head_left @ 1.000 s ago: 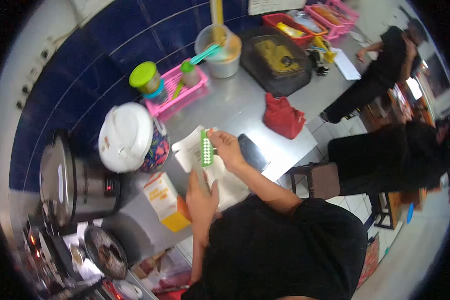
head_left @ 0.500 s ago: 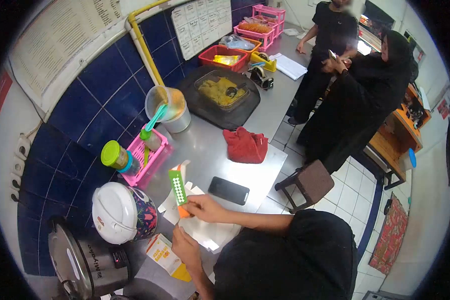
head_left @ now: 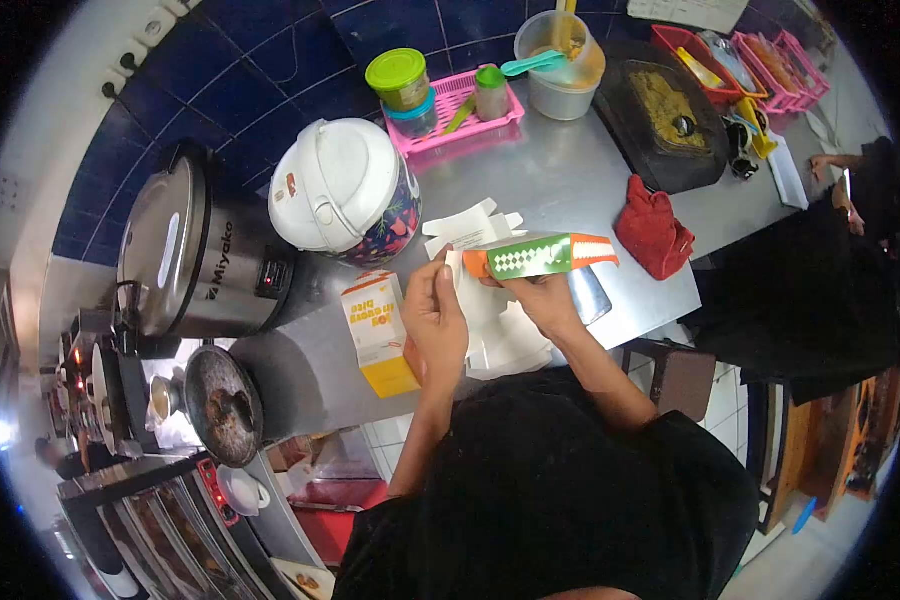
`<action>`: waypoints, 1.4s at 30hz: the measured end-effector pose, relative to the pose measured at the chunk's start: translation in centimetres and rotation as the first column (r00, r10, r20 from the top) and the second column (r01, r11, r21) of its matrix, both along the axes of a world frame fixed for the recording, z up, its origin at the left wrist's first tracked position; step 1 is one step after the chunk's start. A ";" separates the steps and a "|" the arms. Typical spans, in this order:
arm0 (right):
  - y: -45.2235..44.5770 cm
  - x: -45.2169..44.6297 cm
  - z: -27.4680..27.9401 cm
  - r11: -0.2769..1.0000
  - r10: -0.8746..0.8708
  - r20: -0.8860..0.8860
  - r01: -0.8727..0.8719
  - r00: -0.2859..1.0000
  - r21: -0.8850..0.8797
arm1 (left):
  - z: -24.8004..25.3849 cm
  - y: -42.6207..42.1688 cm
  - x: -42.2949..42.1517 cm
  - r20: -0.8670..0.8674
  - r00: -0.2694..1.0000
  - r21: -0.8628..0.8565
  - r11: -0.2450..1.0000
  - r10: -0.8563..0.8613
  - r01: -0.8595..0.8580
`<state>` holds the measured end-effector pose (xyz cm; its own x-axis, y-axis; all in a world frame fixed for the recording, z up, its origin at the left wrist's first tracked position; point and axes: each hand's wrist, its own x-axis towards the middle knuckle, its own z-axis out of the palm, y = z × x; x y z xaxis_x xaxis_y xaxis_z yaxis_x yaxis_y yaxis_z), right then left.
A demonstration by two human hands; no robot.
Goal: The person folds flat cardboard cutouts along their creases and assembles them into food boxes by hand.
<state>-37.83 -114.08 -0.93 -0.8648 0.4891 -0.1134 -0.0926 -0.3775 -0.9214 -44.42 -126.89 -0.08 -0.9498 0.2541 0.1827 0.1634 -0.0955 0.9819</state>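
Observation:
A paper food carton (head_left: 545,256) with a green, white-checked and orange side is held up over the metal counter, partly folded. My right hand (head_left: 542,300) grips it from below. My left hand (head_left: 438,318) pinches the white flap at its left end, its fingertips partly hidden. Beneath both hands lie flat white carton blanks (head_left: 510,340). Beside my left hand stands a white, orange and yellow carton (head_left: 373,325). A dark phone (head_left: 592,295) is partly covered by my right hand and the carton.
A floral rice cooker (head_left: 335,190) and a steel Miyako cooker (head_left: 205,250) stand left. Behind are a pink basket (head_left: 460,110) with jars and a clear tub (head_left: 562,95). Right are a red cloth (head_left: 653,230), a dark tray (head_left: 630,120) and a person in black (head_left: 800,290).
My view has swung left, bringing the stove side into sight. The carton has turned from upright to nearly level, with my right hand under it and my left hand now at its flap.

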 end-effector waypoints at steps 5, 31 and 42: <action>-0.5 -0.2 0.1 0.998 0.000 0.008 0.001 1.000 -0.066 | -0.6 -0.3 0.1 0.062 0.998 -0.008 1.000 0.011 -0.011; -1.8 0.3 -2.9 0.990 -0.116 -0.094 0.123 0.989 0.074 | 0.5 1.0 1.4 -0.426 0.899 -0.283 0.959 -0.100 -0.028; -2.3 2.0 0.7 0.639 0.058 0.020 -0.053 0.998 0.768 | 0.4 -1.5 -2.1 -0.667 0.734 -0.459 0.847 -0.130 -0.267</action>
